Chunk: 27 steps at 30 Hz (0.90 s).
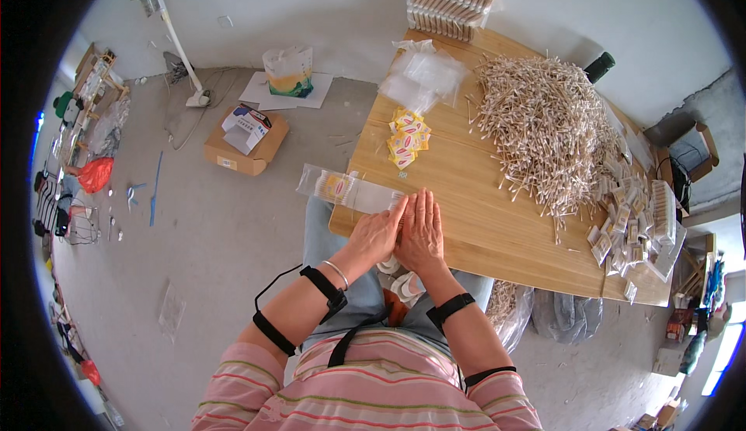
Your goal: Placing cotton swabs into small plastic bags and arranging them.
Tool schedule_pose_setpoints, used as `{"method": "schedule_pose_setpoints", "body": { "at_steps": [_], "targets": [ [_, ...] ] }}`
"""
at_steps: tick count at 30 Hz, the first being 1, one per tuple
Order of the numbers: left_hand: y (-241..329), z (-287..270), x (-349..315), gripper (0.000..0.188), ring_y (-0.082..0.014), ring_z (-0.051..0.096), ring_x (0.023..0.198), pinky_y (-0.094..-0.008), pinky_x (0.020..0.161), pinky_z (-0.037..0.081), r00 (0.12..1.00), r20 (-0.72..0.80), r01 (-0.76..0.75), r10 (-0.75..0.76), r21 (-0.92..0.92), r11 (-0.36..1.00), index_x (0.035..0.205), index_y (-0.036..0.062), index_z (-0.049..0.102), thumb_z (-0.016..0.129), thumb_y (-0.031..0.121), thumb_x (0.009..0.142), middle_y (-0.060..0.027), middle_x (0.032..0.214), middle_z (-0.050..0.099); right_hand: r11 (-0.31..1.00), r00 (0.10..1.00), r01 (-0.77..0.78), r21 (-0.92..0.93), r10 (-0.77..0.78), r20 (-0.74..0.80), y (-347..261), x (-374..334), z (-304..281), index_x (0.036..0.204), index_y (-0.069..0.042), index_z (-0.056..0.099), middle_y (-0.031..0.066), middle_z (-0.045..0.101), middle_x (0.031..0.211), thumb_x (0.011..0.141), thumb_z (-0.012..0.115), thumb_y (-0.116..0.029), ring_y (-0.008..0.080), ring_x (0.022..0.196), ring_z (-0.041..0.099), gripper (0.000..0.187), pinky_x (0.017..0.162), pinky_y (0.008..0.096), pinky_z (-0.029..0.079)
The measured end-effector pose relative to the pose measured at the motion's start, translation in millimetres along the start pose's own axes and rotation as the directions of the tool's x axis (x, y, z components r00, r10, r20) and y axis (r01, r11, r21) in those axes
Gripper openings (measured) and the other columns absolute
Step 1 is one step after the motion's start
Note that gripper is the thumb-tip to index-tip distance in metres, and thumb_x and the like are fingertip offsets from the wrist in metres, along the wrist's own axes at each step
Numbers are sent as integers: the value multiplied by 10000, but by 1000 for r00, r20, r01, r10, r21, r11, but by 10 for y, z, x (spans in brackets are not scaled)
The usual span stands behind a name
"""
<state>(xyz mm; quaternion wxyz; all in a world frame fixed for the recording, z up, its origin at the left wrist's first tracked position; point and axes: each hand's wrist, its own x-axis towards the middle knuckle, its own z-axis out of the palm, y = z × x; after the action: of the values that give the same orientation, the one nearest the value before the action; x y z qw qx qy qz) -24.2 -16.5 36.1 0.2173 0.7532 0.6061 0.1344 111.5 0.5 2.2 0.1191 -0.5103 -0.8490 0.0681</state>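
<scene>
My left hand (378, 231) and my right hand (422, 234) meet at the near edge of the wooden table (466, 198). Their fingers are straight and pressed together, the right ones pointing away from me. Pale tips like cotton swabs show beside the left fingertips, but what lies between the palms is mostly hidden. Just left of my hands lies a clear plastic bag (373, 196), partly over the table edge. At its left end is a pack of cotton swabs (335, 187) with a yellow label. Yellow-and-white cards (409, 136) lie in a small pile beyond.
A large heap of loose cotton swabs (544, 112) covers the table's right side. Filled small packs (625, 217) pile at the right corner. Clear bags (423, 74) and stacked swab packs (451, 0) lie at the back. A cardboard box (247, 147) stands on the floor leftward.
</scene>
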Motion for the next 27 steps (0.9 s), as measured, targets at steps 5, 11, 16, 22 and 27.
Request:
{"method": "schedule_pose_setpoints", "body": {
  "at_steps": [5,11,16,22,27],
  "targets": [
    [-24,12,33,502,-388,660,823,-451,730,533,999,-37,-16,17,23,1000,1381,-19,376,474,70,897,-241,955,664,1000,1000,0,16,0,-3,-6,0,-15,1436,79,286,272,212,1533,915,437,-374,390,1452,161,707,1189,471,108],
    [3,2,47,494,-381,661,848,-449,740,534,999,-32,39,-40,-16,999,1380,1,391,476,70,898,-235,962,667,1000,1000,0,5,0,0,-4,1,-37,1435,76,292,273,229,1526,903,460,-377,389,1449,173,719,1188,470,113],
    [8,-42,81,484,-374,664,847,-444,741,533,998,-15,57,-58,-24,998,1366,-13,394,463,81,896,-228,940,673,1000,1000,17,19,-17,-17,-8,-6,-51,1435,68,304,270,242,1521,885,488,-407,390,1447,180,749,1187,468,119],
    [9,-24,81,451,-379,661,848,-452,747,527,997,-43,65,-67,-54,996,1335,-13,426,461,107,902,-226,923,676,1000,1000,11,27,-12,11,-33,-73,-82,1435,70,304,272,240,1521,883,489,-414,390,1448,178,757,1187,468,124],
    [-78,17,64,407,-368,612,1023,-456,826,504,989,-111,74,-97,-197,978,1311,-6,448,492,151,938,-246,1121,617,999,999,3,32,-5,41,-52,-85,-72,1426,107,285,285,226,1522,885,494,-501,398,1449,161,840,1187,472,111]
  ]
}}
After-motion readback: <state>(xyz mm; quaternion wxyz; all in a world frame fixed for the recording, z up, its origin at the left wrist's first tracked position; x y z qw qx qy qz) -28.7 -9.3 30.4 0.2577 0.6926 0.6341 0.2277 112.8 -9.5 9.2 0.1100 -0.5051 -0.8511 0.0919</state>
